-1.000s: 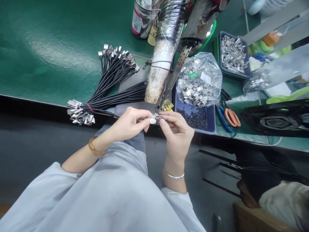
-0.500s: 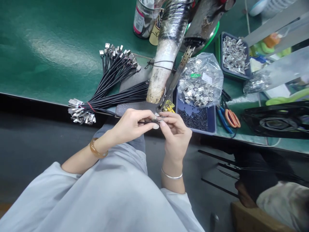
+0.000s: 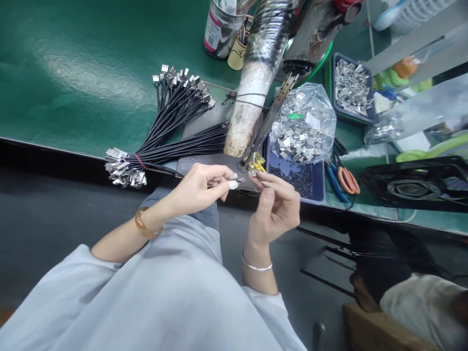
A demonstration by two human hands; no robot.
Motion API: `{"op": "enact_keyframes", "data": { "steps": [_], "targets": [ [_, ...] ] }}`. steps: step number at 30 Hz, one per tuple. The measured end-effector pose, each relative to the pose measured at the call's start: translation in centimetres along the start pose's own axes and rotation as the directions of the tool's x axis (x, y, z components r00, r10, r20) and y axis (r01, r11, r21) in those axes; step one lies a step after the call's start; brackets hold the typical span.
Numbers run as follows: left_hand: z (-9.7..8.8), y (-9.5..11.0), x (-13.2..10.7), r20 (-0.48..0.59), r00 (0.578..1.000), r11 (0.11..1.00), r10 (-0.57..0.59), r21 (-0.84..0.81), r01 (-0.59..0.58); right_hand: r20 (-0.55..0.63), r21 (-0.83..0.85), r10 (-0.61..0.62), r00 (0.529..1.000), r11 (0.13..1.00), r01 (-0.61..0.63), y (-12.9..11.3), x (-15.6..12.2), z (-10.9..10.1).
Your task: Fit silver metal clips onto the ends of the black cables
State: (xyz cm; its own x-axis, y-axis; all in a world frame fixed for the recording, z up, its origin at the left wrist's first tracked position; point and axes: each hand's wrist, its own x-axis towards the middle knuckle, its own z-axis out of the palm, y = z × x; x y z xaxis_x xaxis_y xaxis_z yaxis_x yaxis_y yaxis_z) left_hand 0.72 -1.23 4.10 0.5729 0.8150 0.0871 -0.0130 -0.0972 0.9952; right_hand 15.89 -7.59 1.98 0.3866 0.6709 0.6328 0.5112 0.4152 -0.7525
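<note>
My left hand (image 3: 208, 187) pinches the end of a black cable, and its thin bare wires (image 3: 241, 180) stick out past the thumb. To its right, apart from the wires, my right hand (image 3: 274, 204) is closed with a small silver metal connector (image 3: 253, 172) at its fingertips. Beside my left hand lies a bundle of black cables (image 3: 164, 152) tied with a red band, with silver connectors (image 3: 124, 170) at the near end. Another fan of cables (image 3: 157, 117) with metal ends spreads behind it on the green table (image 3: 91, 58).
Over the grey plate hangs a wrapped white tube (image 3: 243, 112), beside a metal arm (image 3: 268, 119). At right are a bag of connectors (image 3: 302, 126), a blue tray (image 3: 320, 183) of small black pieces, a bin of metal parts (image 3: 353, 87), pliers (image 3: 341, 180) and a black fan (image 3: 417, 185).
My hands have drawn apart. The right one has moved right, away from the cable end, and the wires now show at my left fingertips.
</note>
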Motion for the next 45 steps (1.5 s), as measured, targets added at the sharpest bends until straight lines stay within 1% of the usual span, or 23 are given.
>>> {"op": "enact_keyframes", "data": {
  "steps": [2, 5, 8, 9, 10, 12, 14, 16, 18, 19, 21, 25, 28, 30, 32, 36, 40, 45],
  "targets": [
    [0.1, 0.0, 0.1, -0.005, 1.0, 1.0, -0.02, -0.018, 0.02, 0.008, 0.03, -0.011, 1.0, 0.999, 0.011, -0.2, 0.1, -0.1],
    [0.1, -0.1, 0.1, 0.005, 1.0, 1.0, -0.03, 0.008, 0.03, 0.042, -0.01, -0.037, 0.998, 0.999, 0.037, -0.3, 0.1, -0.4],
    [0.1, -0.1, 0.1, 0.019, 1.0, 0.997, -0.001, 0.077, 0.0, 0.076, -0.067, -0.088, 0.993, 0.993, 0.093, -0.2, 0.4, -0.6],
    [0.1, -0.1, 0.0, 0.023, 1.0, 0.995, 0.012, 0.096, -0.014, 0.096, -0.08, -0.086, 0.992, 0.992, 0.094, -0.1, 0.5, -0.6],
    [0.1, 0.0, 0.0, 0.026, 0.999, 0.994, 0.02, 0.107, -0.023, 0.116, -0.086, -0.065, 0.991, 0.993, 0.075, -0.1, 0.6, -0.7],
    [0.2, -0.1, 0.0, 0.023, 1.0, 0.995, 0.021, 0.098, -0.023, 0.149, -0.073, 0.023, 0.989, 0.997, -0.013, -0.1, 0.8, -0.7],
    [0.3, -0.1, -0.1, 0.009, 1.0, 0.997, 0.012, 0.071, -0.013, 0.145, -0.038, 0.102, 0.984, 0.995, -0.097, -0.2, 0.9, -0.6],
    [0.4, -0.2, -0.1, -0.015, 1.0, 0.998, 0.014, 0.055, -0.014, 0.105, -0.016, 0.11, 0.988, 0.994, -0.109, -0.3, 0.8, -0.6],
    [0.5, -0.3, 0.0, -0.031, 0.999, 0.998, 0.02, 0.055, -0.018, 0.061, -0.014, 0.076, 0.995, 0.997, -0.075, -0.4, 0.7, -0.6],
    [0.6, -0.3, 0.0, -0.035, 0.999, 0.998, 0.02, 0.056, -0.018, 0.054, -0.014, 0.065, 0.996, 0.998, -0.064, -0.4, 0.7, -0.7],
    [0.6, -0.3, 0.0, -0.038, 0.999, 0.999, 0.019, 0.05, -0.017, 0.079, 0.005, 0.07, 0.994, 0.997, -0.071, -0.4, 0.7, -0.8],
    [0.8, -0.3, 0.0, -0.061, 0.998, 0.999, 0.035, 0.026, -0.034, 0.132, 0.08, 0.167, 0.977, 0.981, -0.179, -0.5, 1.0, -1.0],
    [0.9, -0.3, 0.0, -0.073, 0.997, 0.999, 0.034, 0.001, -0.034, 0.098, 0.116, 0.239, 0.966, 0.962, -0.249, -0.6, 1.2, -1.0],
    [0.9, -0.2, 0.1, -0.08, 0.996, 0.999, 0.025, -0.022, -0.027, 0.055, 0.122, 0.233, 0.971, 0.964, -0.238, -0.7, 1.2, -1.0],
    [0.9, -0.2, 0.2, -0.086, 0.996, 0.999, 0.018, -0.038, -0.022, 0.024, 0.111, 0.182, 0.983, 0.977, -0.183, -0.8, 1.0, -0.8],
    [0.8, -0.1, 0.2, -0.073, 0.997, 0.999, 0.029, -0.017, -0.03, 0.059, 0.108, 0.077, 0.995, 0.991, -0.083, -0.8, 0.6, -0.7],
    [0.7, 0.0, 0.3, -0.048, 0.999, 1.0, 0.016, 0.026, -0.015, 0.102, 0.087, 0.075, 0.992, 0.993, -0.084, -0.5, 0.4, -0.7],
    [0.8, -0.1, 0.3, -0.041, 0.999, 0.999, -0.004, 0.038, 0.006, 0.091, 0.074, 0.099, 0.991, 0.992, -0.106, -0.4, 0.4, -0.5]
  ]
}}
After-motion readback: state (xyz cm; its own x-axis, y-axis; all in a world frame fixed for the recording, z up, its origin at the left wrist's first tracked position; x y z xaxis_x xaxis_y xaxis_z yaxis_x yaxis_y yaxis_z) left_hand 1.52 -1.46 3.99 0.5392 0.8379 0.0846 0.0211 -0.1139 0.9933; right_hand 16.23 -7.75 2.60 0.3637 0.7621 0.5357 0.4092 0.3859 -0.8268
